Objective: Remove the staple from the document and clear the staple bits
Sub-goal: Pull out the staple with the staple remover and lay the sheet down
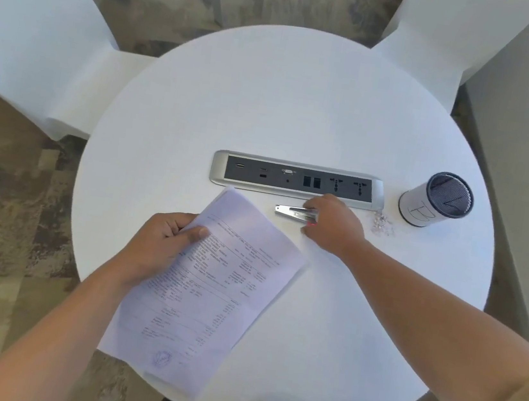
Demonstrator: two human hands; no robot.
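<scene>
The right end of the silver staple tool (pixel 290 211) is covered by my right grip (pixel 334 224), whose fingers curl over its top with the thumb at its near side, so I cannot see its handle beyond a speck of red. The tool lies on the white round surface (pixel 286 102), just near the socket panel (pixel 296 179). My left grip (pixel 164 237) pinches the document (pixel 211 287) at its far-left edge, thumb on top and fingers hidden beneath the sheets. I cannot make out the staple itself, the print is too small to read, and whether the pages lie flat or are lifted is hard to tell. The document sits at the near left, its near corner reaching about to the rim. A small glinting heap of staple bits (pixel 381 223) lies just right of my right grip, close to the mesh-lined cup (pixel 434 202) near the right edge. The far half of the surface is open white, and bare room runs along the near right. White chairs (pixel 28 17) crowd the far-left and far-right rims, both cut off by the frame.
</scene>
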